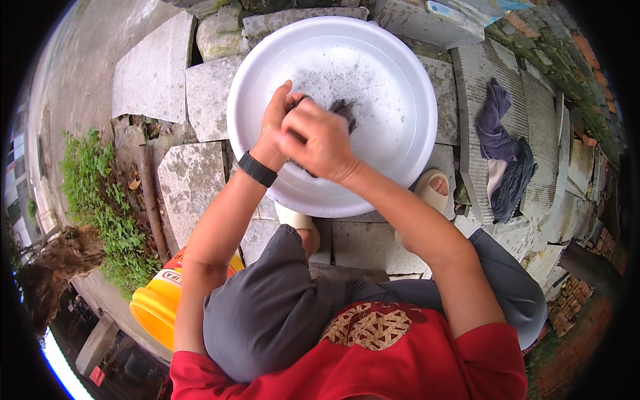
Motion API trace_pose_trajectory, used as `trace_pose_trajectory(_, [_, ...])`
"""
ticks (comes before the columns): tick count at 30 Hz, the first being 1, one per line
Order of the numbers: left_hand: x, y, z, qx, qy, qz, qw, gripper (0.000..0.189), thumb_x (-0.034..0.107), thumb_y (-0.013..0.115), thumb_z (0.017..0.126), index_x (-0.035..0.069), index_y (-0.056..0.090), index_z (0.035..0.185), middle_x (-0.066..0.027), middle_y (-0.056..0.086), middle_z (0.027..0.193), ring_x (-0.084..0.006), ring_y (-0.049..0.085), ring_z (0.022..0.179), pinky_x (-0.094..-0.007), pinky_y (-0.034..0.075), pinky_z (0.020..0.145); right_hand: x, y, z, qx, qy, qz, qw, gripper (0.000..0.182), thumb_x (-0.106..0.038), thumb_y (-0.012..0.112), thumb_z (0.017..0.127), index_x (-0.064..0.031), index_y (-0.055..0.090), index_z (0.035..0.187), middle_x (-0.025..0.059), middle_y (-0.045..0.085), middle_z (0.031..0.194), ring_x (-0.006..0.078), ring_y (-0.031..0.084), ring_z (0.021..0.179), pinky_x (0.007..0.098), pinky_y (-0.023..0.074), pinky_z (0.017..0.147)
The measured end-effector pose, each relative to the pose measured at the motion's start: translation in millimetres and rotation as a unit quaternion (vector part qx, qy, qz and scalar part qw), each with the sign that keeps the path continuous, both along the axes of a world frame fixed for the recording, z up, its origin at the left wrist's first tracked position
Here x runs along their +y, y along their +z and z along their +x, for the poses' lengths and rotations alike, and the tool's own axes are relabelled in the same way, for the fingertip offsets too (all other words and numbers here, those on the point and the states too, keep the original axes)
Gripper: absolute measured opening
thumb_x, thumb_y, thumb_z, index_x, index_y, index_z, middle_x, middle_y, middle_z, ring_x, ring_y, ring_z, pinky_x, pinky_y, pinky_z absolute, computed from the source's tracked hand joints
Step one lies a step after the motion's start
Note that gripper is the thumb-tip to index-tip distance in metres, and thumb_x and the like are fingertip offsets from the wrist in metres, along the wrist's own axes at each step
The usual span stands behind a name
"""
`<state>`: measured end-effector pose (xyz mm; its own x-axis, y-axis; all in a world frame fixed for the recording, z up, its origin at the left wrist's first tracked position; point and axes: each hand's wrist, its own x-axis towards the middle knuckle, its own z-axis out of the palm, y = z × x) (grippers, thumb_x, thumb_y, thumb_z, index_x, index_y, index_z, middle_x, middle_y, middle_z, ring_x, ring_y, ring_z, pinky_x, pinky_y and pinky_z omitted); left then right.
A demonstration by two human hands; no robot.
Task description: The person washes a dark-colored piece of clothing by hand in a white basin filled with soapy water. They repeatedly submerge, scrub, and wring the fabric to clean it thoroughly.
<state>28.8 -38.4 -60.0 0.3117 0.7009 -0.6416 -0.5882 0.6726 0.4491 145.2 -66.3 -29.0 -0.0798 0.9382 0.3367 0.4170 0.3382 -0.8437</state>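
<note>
A large white plastic basin [420, 145] stands on the stone slabs in front of me, with sudsy water [372, 75] in it. Over its left half my two hands are pressed together. A dark wet cloth [344, 111] shows between and beyond them, mostly covered by the fingers. My left hand [276, 120], below a black wristband [257, 169], grips part of this cloth. Blurred by motion, my right hand [320, 137] is closed on it too, its knuckles upward. How much of the cloth lies in the water is hidden.
To the right, dark garments [505, 155] lie on a ribbed stone washboard slab [542, 115]. A yellow plastic bucket [155, 310] lies tilted by my left leg. Green weeds [100, 200] and a rusty pipe [152, 205] are at the left. A stone block [425, 22] borders the basin's far side.
</note>
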Motion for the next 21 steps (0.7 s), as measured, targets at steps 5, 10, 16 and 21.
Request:
trace_pose_trajectory(5, [-8.0,20.5,31.3,0.185,-0.005,-0.048,0.982,0.030,0.027,0.038,0.095,0.005,0.053,0.109,-0.0080,0.059,0.101,-0.0182,0.058,0.094,-0.0321,0.048,0.080,41.1,-39.0,16.9,-0.085,-0.054,0.015,0.995,0.029,-0.025,0.063,0.077,-0.0077,0.052,0.057,0.0100,0.055,0.059,0.0287,0.056,0.052,0.0382,0.0438,0.046])
trace_pose_trajectory(10, [-14.7,-17.8,-6.5,0.114,-0.096,0.130,0.980,0.028,0.024,0.037,0.096,0.005,0.055,0.105,-0.0047,0.058,0.091,-0.0156,0.055,0.084,-0.0288,0.047,0.075,5.4,6.4,-9.9,-0.060,-0.003,0.114,0.992,0.024,-0.022,0.065,0.076,-0.0078,0.052,0.061,0.0100,0.053,0.062,0.0296,0.053,0.052,0.0379,0.0425,0.046])
trace_pose_trajectory(16, [-11.5,39.0,27.3,0.165,-0.036,-0.043,0.985,0.026,0.025,0.038,0.095,0.008,0.057,0.102,-0.0011,0.056,0.083,-0.0121,0.054,0.076,-0.0265,0.046,0.063,35.8,-30.0,15.6,-0.058,-0.101,0.017,0.993,0.027,-0.024,0.064,0.078,-0.0089,0.049,0.062,0.0095,0.054,0.063,0.0315,0.054,0.054,0.0410,0.0428,0.048])
trace_pose_trajectory(21, [-21.1,-0.2,4.6,0.164,-0.035,0.175,0.970,0.025,0.025,0.039,0.095,0.007,0.057,0.094,-0.0028,0.057,0.081,-0.0129,0.054,0.071,-0.0271,0.046,0.060,-0.3,23.7,-13.3,-0.048,-0.011,0.101,0.994,0.025,-0.013,0.063,0.077,-0.0048,0.046,0.062,0.0130,0.046,0.059,0.0302,0.049,0.049,0.0382,0.0384,0.046])
